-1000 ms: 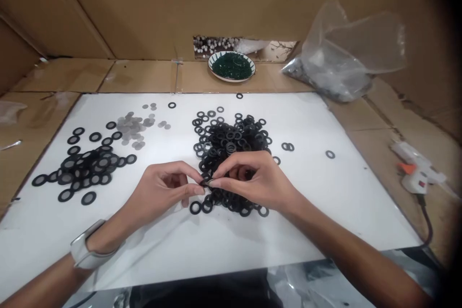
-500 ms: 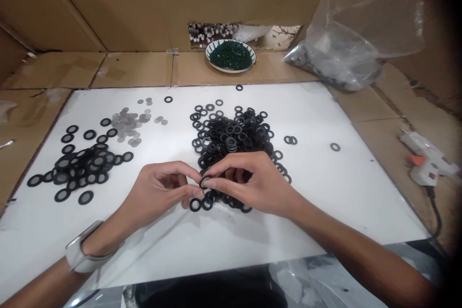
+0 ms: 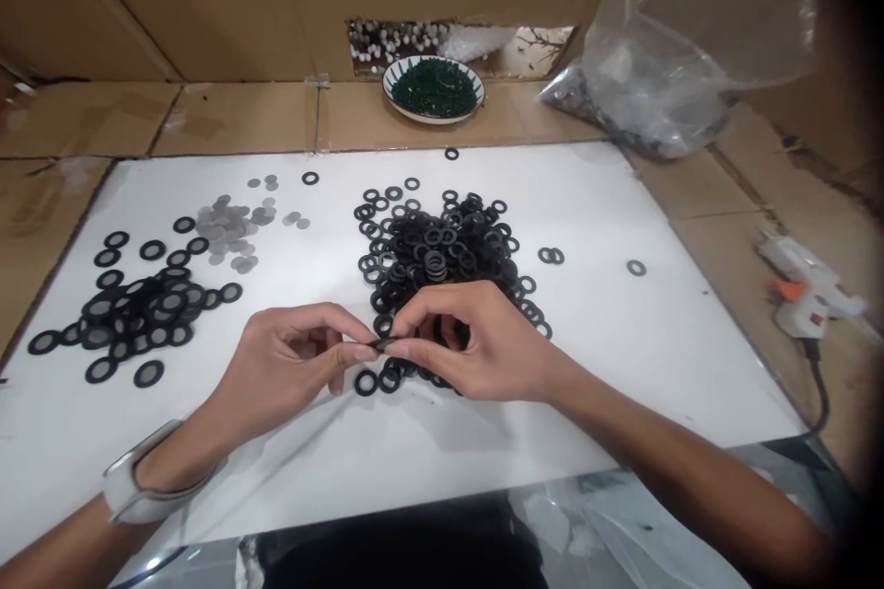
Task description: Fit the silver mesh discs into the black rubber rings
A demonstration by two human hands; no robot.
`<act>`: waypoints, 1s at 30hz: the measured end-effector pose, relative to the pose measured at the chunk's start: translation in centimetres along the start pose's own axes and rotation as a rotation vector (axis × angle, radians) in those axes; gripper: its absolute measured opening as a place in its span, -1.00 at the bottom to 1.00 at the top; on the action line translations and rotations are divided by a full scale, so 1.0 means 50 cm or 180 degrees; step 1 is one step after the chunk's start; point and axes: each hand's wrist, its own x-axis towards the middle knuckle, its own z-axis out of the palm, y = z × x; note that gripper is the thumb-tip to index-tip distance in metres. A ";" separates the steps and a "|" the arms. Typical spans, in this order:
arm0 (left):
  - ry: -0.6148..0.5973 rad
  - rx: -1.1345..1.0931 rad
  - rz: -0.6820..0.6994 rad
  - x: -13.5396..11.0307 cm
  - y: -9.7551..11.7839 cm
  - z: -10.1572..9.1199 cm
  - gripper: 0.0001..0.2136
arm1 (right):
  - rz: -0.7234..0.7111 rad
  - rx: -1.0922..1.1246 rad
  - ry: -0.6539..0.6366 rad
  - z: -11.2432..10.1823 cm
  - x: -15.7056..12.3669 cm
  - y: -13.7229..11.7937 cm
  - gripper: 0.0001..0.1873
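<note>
Between the fingertips of my left hand (image 3: pixel 296 350) and my right hand (image 3: pixel 470 340) is a black ring washer (image 3: pixel 381 344), tilted nearly edge-on. Each hand pinches one side of it with thumb and index finger; my fingers partly cover it. Just behind and beneath my right hand spreads a heap of black ring washers (image 3: pixel 442 244). To the left lies a pile of black rings with grey mesh discs in their centres (image 3: pixel 148 308). Beyond that pile, loose grey mesh discs (image 3: pixel 227 225) are scattered on the white board (image 3: pixel 587 368).
A patterned plate (image 3: pixel 434 118) of dark green bits stands at the back on cardboard. Right of it sits a clear plastic bag (image 3: pixel 649 101) with small contents. A white glue gun (image 3: pixel 801 294) with a cord lies at the right edge. Cardboard walls (image 3: pixel 241 0) enclose the back.
The ring in my fingers has turned from face-on to nearly edge-on, and my left fingertips now grip its left side. The camera view has shifted slightly.
</note>
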 end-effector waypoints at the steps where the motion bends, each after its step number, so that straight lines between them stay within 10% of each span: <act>1: -0.0001 -0.0003 0.0015 -0.001 0.001 0.000 -0.83 | -0.0074 -0.0059 0.0001 0.000 0.000 0.000 -0.87; 12: -0.0020 0.0167 0.0232 -0.007 0.007 0.003 -0.86 | -0.0746 -0.0913 0.0126 0.004 -0.016 0.004 -0.92; 22: -0.0174 0.2576 0.2025 -0.003 -0.009 0.000 -0.86 | -0.1120 -0.3459 -0.0009 0.039 -0.030 -0.033 -0.70; 25: 0.0181 0.1993 0.2016 -0.008 0.000 0.003 -0.77 | -0.1184 -0.2907 0.0239 0.032 -0.029 -0.034 -0.75; 30: 0.0666 0.0208 0.1282 -0.023 0.024 0.029 -0.94 | -0.0699 -0.0061 0.0787 0.042 -0.016 -0.031 -0.86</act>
